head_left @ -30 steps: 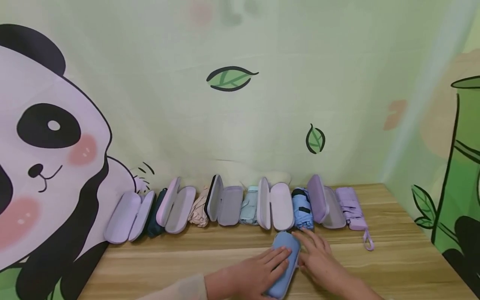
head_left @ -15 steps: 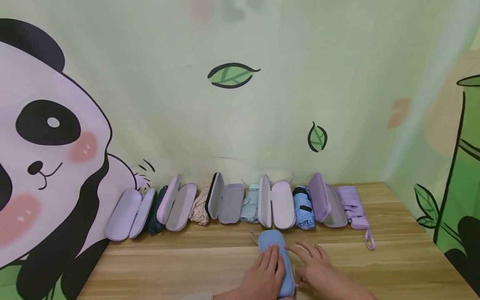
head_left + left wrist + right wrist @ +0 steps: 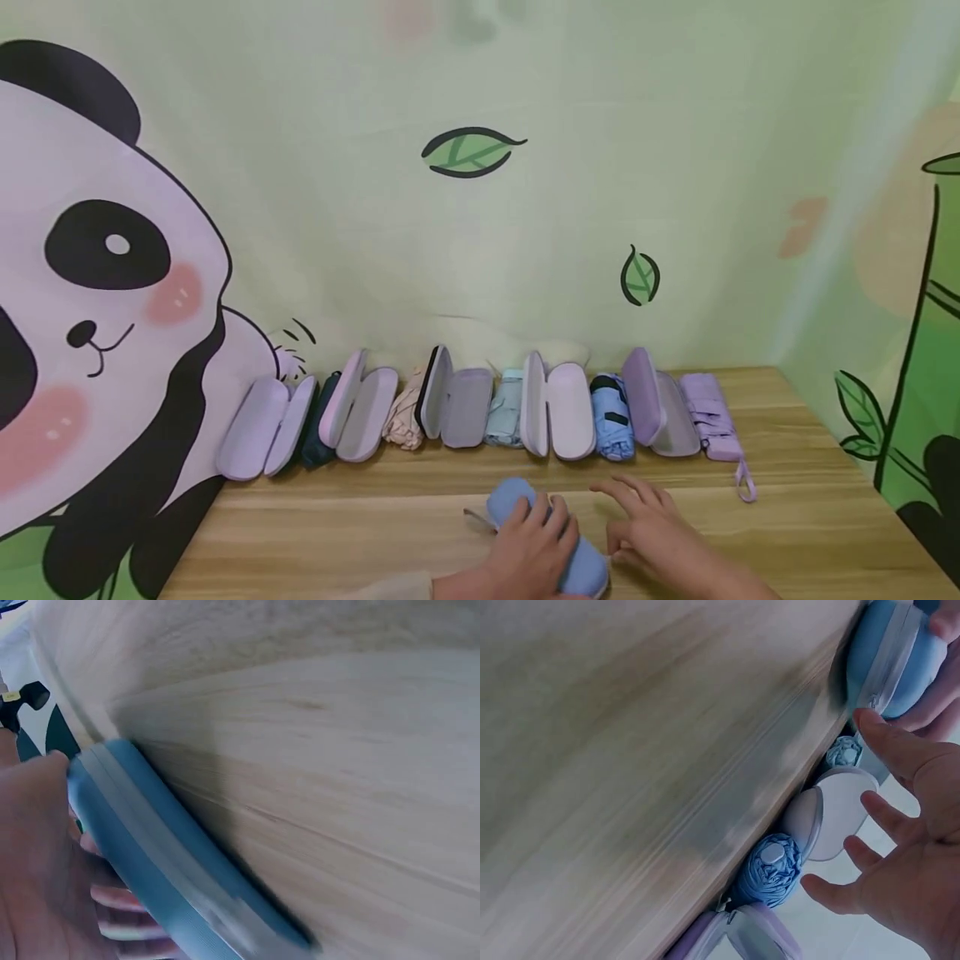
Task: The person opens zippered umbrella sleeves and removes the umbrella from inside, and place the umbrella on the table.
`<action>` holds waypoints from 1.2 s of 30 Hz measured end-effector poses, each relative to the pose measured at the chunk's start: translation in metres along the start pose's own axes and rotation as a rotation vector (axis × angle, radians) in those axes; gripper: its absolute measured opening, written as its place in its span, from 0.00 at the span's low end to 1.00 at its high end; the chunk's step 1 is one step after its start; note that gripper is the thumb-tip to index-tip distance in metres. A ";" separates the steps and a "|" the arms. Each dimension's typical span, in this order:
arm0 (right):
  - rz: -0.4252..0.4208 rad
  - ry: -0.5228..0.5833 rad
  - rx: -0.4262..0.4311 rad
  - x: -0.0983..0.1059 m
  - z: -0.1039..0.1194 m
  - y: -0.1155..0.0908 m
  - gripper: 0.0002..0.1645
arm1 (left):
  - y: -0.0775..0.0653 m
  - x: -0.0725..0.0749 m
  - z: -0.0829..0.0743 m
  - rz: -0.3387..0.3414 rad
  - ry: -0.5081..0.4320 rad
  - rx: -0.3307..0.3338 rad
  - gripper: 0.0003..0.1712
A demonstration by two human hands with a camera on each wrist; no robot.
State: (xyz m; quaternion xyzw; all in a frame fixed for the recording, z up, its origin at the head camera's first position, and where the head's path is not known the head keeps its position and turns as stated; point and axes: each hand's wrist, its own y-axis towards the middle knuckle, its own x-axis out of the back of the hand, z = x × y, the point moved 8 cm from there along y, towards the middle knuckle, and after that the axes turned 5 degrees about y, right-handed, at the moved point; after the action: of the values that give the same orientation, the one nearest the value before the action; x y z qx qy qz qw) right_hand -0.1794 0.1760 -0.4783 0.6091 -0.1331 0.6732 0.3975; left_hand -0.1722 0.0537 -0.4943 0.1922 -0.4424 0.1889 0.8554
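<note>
A light blue zippered hard case [image 3: 585, 571] stands at an angle near the front of the table. My left hand [image 3: 528, 542] grips it from above, fingers over its top. The left wrist view shows the thumb at one end of the case [image 3: 157, 847], with its pale zipper band facing the camera. A short wrist strap [image 3: 478, 521] sticks out from its far left end. At the near right end, my right hand [image 3: 652, 525] pinches the zipper pull [image 3: 873, 699] between thumb and curled index finger, the other fingers spread; the index finger is mostly hidden.
Along the back edge runs a row of opened cases, such as a grey-lined one [image 3: 467, 408] and a purple one [image 3: 643, 400]. Folded umbrellas lie between them: blue [image 3: 615, 429], mint [image 3: 504, 417], beige [image 3: 405, 421], navy [image 3: 318, 433]. A lilac one [image 3: 712, 421] ends the row at right.
The blue case has turned counterclockwise, its far end swinging left and its strap coming into view. My left hand has turned with it, while the right hand stays by the case's right side.
</note>
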 end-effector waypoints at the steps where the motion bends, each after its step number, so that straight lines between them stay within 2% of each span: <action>1: -0.004 -0.006 -0.003 0.000 -0.002 0.000 0.13 | -0.001 -0.001 0.001 0.021 -0.011 -0.022 0.48; 3: -0.010 -0.030 -0.010 0.000 -0.004 0.002 0.14 | -0.003 -0.006 0.002 0.068 -0.061 -0.076 0.48; 6: -0.011 -0.055 -0.041 0.000 -0.007 0.005 0.15 | -0.006 -0.016 0.008 0.115 -0.193 -0.153 0.50; 10: -0.035 -0.079 -0.076 0.001 -0.012 0.009 0.15 | -0.009 -0.026 0.017 0.119 -0.341 -0.229 0.49; 13: -0.068 -0.105 -0.068 0.001 -0.015 0.011 0.15 | -0.009 -0.031 0.020 0.118 -0.405 -0.232 0.48; 16: -0.093 -0.123 -0.068 0.001 -0.019 0.011 0.15 | -0.006 -0.039 0.022 0.157 -0.463 -0.169 0.48; 19: -0.112 -0.123 -0.079 0.004 -0.024 0.010 0.17 | -0.002 -0.048 0.025 0.214 -0.500 -0.068 0.50; 22: -0.131 -0.114 -0.089 0.008 -0.025 0.007 0.18 | 0.001 -0.055 0.029 0.245 -0.500 0.041 0.51; 26: -0.142 -0.101 -0.095 0.011 -0.023 0.004 0.18 | 0.006 -0.057 0.033 0.238 -0.463 0.158 0.50; 30: -0.131 -0.057 -0.123 0.013 -0.019 0.004 0.18 | 0.009 -0.056 0.034 0.233 -0.418 0.219 0.50; 36: -0.114 0.001 -0.177 0.010 -0.016 0.003 0.19 | 0.013 -0.052 0.031 0.223 -0.382 0.272 0.49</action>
State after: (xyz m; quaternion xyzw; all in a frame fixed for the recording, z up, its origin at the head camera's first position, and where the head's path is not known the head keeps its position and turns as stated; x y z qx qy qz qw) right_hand -0.1920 0.1883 -0.4715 0.5778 -0.1569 0.6356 0.4875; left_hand -0.2280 0.0413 -0.5187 0.2874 -0.5848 0.3002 0.6966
